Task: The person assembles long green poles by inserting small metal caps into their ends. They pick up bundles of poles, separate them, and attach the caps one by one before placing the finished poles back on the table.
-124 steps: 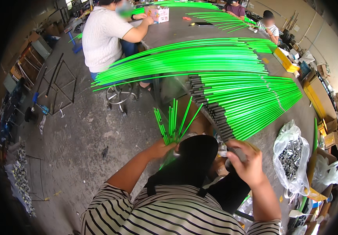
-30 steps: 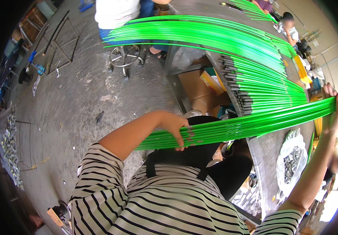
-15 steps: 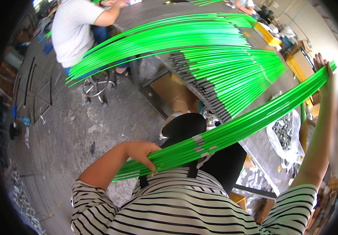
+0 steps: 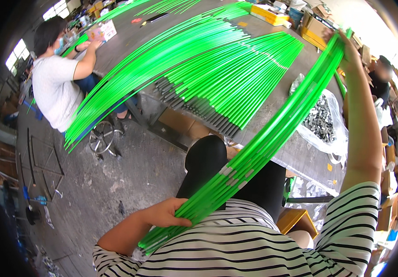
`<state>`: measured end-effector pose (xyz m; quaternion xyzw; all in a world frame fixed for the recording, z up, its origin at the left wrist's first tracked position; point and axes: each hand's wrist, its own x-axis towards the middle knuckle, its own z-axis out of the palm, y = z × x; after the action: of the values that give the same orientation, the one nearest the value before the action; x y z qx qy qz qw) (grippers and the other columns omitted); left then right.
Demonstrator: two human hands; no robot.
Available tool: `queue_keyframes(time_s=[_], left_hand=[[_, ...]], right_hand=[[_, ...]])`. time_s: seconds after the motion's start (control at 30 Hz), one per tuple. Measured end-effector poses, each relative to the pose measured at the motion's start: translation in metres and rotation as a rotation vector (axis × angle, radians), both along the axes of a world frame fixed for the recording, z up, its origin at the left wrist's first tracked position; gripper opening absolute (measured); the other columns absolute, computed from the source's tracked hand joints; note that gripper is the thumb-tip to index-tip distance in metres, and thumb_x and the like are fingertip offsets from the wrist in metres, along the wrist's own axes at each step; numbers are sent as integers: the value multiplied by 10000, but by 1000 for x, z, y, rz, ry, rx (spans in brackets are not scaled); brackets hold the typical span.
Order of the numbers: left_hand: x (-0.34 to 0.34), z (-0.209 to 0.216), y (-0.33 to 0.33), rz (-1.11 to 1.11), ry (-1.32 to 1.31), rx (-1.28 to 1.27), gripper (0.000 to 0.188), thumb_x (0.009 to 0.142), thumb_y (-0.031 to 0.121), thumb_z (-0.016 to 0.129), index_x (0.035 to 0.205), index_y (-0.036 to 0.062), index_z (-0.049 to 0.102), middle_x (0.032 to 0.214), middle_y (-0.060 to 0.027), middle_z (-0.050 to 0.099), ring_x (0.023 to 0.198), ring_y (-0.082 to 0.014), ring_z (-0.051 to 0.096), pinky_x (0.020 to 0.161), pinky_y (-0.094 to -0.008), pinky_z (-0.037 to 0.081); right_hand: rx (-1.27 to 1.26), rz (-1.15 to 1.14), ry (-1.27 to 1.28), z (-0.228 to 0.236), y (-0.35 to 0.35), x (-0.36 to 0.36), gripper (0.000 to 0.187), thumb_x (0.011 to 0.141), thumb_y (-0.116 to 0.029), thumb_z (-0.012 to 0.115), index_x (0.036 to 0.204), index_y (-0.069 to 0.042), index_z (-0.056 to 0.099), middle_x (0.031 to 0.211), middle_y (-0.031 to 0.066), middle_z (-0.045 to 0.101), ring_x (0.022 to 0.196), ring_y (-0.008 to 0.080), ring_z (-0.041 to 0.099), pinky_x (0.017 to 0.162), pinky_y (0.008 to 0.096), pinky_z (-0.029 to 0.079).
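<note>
A bundle (image 4: 266,141) of green rods is held slantwise across the lap and over the edge of the counter (image 4: 275,99). Near its lower end it is gripped by the left hand (image 4: 166,213), the fingers (image 4: 179,221) closed on it; its raised far end is clasped by the right hand (image 4: 343,50), which is blurred. Gray bands (image 4: 227,171) are seen partway along. On the counter, black-ended rods (image 4: 243,81) are fanned out, and a clear bag (image 4: 336,147) of gray pieces (image 4: 320,122) is partly hidden behind the bundle.
</note>
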<state>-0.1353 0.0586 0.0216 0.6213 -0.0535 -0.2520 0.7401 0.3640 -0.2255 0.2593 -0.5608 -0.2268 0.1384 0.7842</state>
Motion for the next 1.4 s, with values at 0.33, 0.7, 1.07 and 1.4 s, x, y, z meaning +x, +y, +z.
queue_keyframes(time_s=[0.33, 0.7, 1.07, 1.4], left_hand=[[23, 24, -21, 246, 154, -263, 269, 794, 61, 630, 1030, -4, 518, 820, -116, 605, 681, -200, 617, 610, -323, 500], [36, 23, -35, 350, 252, -193, 203, 792, 71, 622, 951, -28, 545, 781, -111, 598, 641, -199, 611, 575, -311, 493], [40, 32, -33, 188, 169, -226, 237, 806, 104, 633, 974, -28, 532, 793, -120, 591, 681, -205, 606, 610, -321, 495], [25, 28, -19, 248, 146, -307, 308, 823, 168, 632, 1023, -28, 504, 759, -127, 596, 662, -201, 606, 582, -307, 487]], right_hand=[[-340, 115, 75, -97, 79, -171, 626, 815, -420, 619, 1176, 60, 441, 887, 123, 601, 776, 169, 592, 662, 249, 457], [-121, 493, 394, -176, 82, -265, 492, 865, -329, 578, 1145, 62, 475, 1008, 119, 596, 887, 192, 603, 800, 342, 509], [493, 430, 399, -111, 105, -141, 555, 816, -281, 637, 1168, 47, 359, 1093, 227, 502, 1013, 317, 537, 913, 419, 457], [547, 462, 595, -105, 154, -126, 204, 916, -212, 501, 873, -13, 481, 591, -16, 390, 494, 80, 360, 447, 206, 351]])
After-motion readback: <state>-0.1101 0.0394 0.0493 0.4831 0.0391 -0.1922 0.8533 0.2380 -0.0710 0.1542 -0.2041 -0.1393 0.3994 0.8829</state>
